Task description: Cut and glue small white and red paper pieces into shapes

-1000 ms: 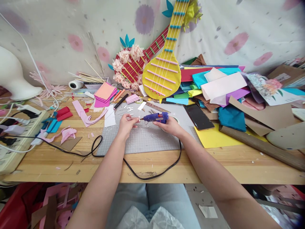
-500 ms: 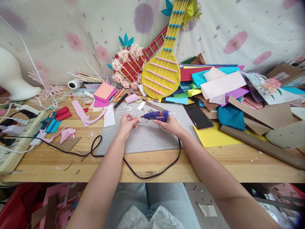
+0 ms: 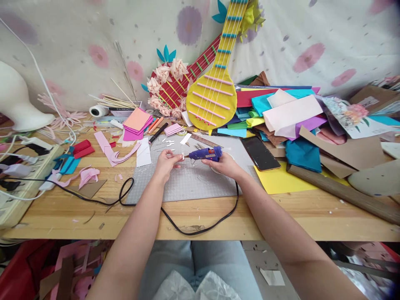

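Between its fingertips my left hand [image 3: 169, 163] pinches a small white piece [image 3: 183, 157], too small to name. My right hand [image 3: 227, 165] is wrapped round a purple hot glue gun [image 3: 204, 153], whose nozzle points left, right by the white piece. Whether nozzle and piece touch, I cannot tell. Both hands are above a grey cutting mat [image 3: 184, 187]. Several tiny white bits [image 3: 170, 143] lie on the mat behind my left hand, and a white paper strip [image 3: 144, 152] rests at its left edge.
A black cord [image 3: 200, 231] loops along the table's front. To the right are a phone [image 3: 260, 152], yellow paper [image 3: 281, 178] and a heap of coloured sheets [image 3: 292, 110]. A yellow paper lute [image 3: 212, 98] leans at the back. At left stands a power strip [image 3: 29, 183].
The glue gun has shifted very slightly to the right, its nozzle a little farther from my left fingertips. My left hand stays in place, still pinching the white piece.
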A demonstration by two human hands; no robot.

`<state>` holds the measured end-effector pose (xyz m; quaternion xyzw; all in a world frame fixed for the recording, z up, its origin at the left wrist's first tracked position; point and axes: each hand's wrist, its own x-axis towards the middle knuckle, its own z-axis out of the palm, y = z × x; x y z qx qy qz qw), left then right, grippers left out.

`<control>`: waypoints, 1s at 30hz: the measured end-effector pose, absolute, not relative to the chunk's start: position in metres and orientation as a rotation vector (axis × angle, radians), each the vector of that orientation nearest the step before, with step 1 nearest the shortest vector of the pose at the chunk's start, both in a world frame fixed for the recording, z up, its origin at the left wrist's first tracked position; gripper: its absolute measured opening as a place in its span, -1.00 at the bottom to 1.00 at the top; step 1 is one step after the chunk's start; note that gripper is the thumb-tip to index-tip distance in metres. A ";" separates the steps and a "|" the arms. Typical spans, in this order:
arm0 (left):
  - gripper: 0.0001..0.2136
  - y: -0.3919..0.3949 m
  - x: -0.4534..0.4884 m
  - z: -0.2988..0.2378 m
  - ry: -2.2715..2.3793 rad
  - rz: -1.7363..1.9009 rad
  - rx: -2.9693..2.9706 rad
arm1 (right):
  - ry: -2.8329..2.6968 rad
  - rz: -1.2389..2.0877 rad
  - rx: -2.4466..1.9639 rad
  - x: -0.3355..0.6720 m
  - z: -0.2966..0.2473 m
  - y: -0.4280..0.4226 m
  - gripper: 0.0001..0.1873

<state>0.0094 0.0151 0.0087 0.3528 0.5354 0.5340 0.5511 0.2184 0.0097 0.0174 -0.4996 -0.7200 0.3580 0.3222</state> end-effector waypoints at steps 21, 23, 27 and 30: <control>-0.53 0.014 0.009 0.008 1.252 1.229 0.846 | -1.822 0.895 -1.335 0.218 0.012 0.014 -0.55; -0.54 0.014 0.009 0.009 1.253 1.215 0.850 | -1.800 0.889 -1.343 0.217 0.011 0.014 -0.56; -0.55 0.014 0.010 0.010 1.249 1.203 0.847 | -1.692 0.877 -1.355 0.217 0.017 0.014 -0.55; -0.56 0.014 0.010 0.011 1.234 1.215 0.834 | -1.526 0.829 -1.430 0.228 0.022 0.017 -0.51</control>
